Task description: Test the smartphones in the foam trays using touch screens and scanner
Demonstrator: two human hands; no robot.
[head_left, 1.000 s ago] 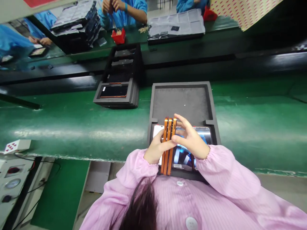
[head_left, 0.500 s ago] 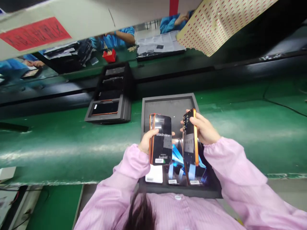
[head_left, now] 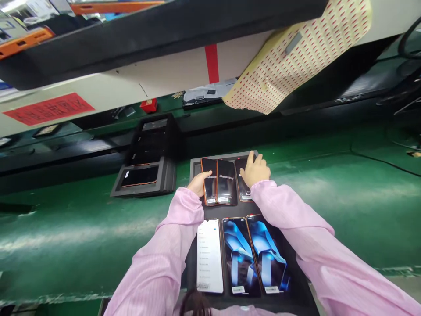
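I see two phones (head_left: pixel 226 186) at the centre of the frame, held in the left hand (head_left: pixel 198 183), while the right hand (head_left: pixel 255 171) is spread wide over a third phone (head_left: pixel 242 186) in the tray (head_left: pixel 226 211), with three brighter phones (head_left: pixel 240 256) at lower centre.

Pink sleeves (head_left: pixel 279 206), orange-rimmed black phones (head_left: pixel 226 186), dark grey tray (head_left: pixel 195 165), green bench (head_left: pixel 82 228), red-dotted pale-yellow sheet (head_left: pixel 307 59)

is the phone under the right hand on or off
On: the phone under the right hand shows white lettering on its dark screen, though the hand hides part of it.
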